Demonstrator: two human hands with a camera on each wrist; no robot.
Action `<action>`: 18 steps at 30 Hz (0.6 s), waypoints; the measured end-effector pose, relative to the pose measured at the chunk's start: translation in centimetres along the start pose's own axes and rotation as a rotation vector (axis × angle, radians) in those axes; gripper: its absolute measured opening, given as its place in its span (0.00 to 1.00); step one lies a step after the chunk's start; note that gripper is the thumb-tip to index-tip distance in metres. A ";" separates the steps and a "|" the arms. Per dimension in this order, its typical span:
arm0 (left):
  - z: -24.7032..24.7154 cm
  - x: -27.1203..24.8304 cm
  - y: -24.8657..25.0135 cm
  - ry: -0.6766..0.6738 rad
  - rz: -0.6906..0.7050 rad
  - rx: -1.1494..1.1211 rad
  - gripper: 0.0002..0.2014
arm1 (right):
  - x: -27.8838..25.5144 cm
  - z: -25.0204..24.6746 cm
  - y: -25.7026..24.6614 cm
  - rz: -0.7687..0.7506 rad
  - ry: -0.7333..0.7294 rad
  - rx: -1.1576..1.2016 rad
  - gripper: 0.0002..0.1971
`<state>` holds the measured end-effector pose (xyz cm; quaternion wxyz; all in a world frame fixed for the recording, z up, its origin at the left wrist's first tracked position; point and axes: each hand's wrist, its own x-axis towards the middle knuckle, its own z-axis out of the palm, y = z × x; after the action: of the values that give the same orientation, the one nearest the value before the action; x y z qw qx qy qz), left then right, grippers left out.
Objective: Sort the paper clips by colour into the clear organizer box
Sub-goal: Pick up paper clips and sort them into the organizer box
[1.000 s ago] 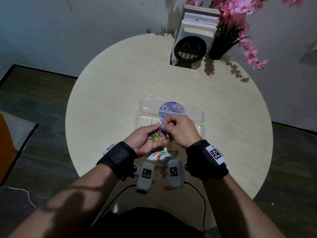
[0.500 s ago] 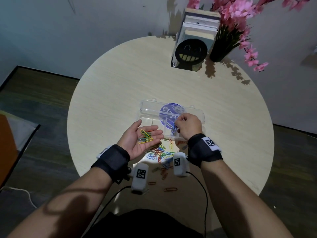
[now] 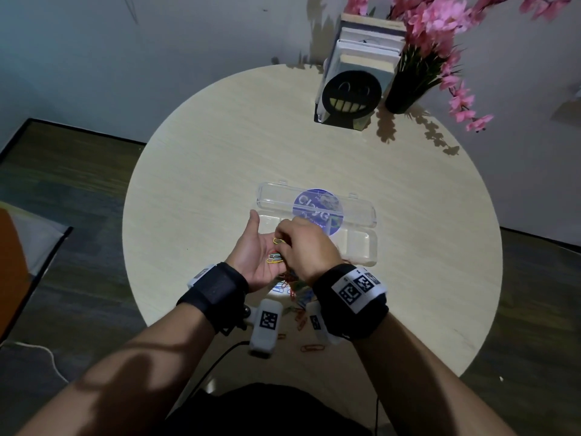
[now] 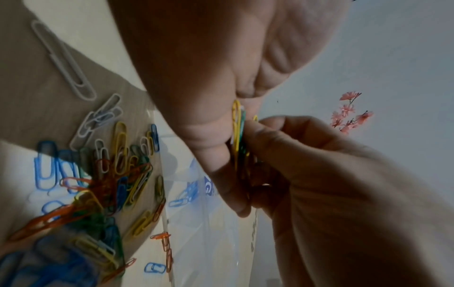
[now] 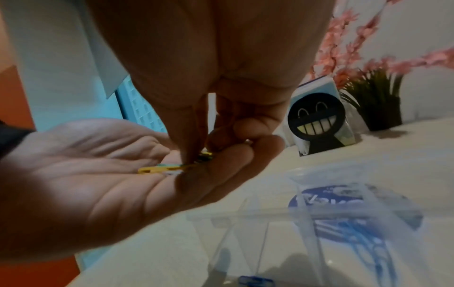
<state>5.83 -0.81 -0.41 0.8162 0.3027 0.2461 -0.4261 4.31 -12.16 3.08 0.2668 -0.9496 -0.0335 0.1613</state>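
We hold our left hand (image 3: 256,259) palm up in front of us, thumb raised and fingers (image 5: 221,167) nearly straight. Our right hand (image 3: 306,247) reaches across over that palm, back upward, its thumb and fingers (image 4: 267,139) bunched together and pressing down into it. Both forearms angle inward, each wrist wrapped in a black band.

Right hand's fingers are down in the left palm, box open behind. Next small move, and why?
Probably lift one clip out and carry it to the box. The right hand has its fingertips pressed on the small bunch of clips lying in the upturned left hand. The bunch mixes yellow and green, so a single colour should come out alone.
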 end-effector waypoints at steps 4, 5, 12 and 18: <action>-0.2 -0.1 0.3 -0.039 -0.002 0.010 0.47 | 0.4 -0.7 0.6 0.030 0.091 0.217 0.02; -0.3 -0.1 0.4 -0.047 -0.002 0.009 0.47 | 0.5 -1.0 0.7 0.037 0.095 0.229 0.02; 0.1 0.2 0.4 -0.031 0.002 0.007 0.44 | 0.7 -0.6 0.4 -0.042 -0.011 -0.032 0.06; -0.1 0.3 0.3 -0.017 -0.004 0.062 0.44 | 0.4 -1.3 0.6 -0.050 0.061 0.098 0.02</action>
<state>6.22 -0.77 -0.57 0.8077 0.3237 0.2266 -0.4376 5.13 -13.27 3.70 0.3179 -0.9387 -0.0411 0.1271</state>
